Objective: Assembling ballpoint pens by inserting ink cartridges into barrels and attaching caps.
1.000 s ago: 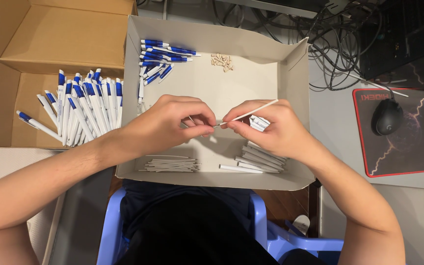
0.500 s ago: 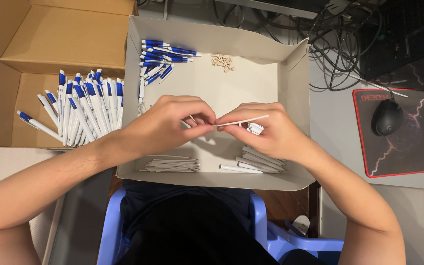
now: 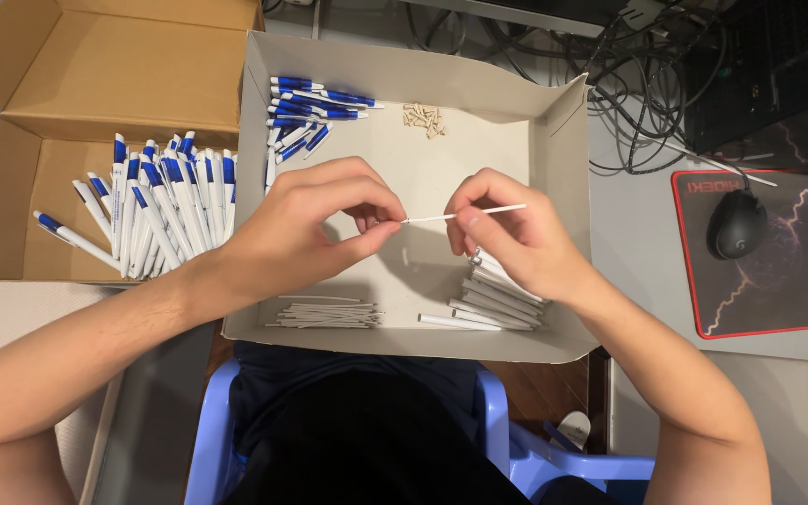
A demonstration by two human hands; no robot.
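**While both hands pinch a refill over the tray**

While your hands meet above the middle of the tray point(image 3: 554, 112), your right hand point(image 3: 516, 238) pinches a thin white refill point(image 3: 465, 214) between thumb and forefinger, holding it nearly level. Your left hand point(image 3: 315, 234) is closed at the refill's left tip, thumb and fingertips pressed together there; whether they clamp a small part on the tip, you cannot tell from this view.

Under the right hand lie white barrels point(image 3: 493, 299), stacked at the tray's near right. At the near left sits a bundle of spare refills point(image 3: 324, 313). At the far left, blue-and-white pen parts point(image 3: 306, 112); beside them, a small heap of tan tips point(image 3: 425, 118).

Left of the tray, an open box point(image 3: 11, 234) holds finished pens point(image 3: 156, 210). Right of it, a mouse point(image 3: 736, 224) rests on a mat point(image 3: 797, 299).
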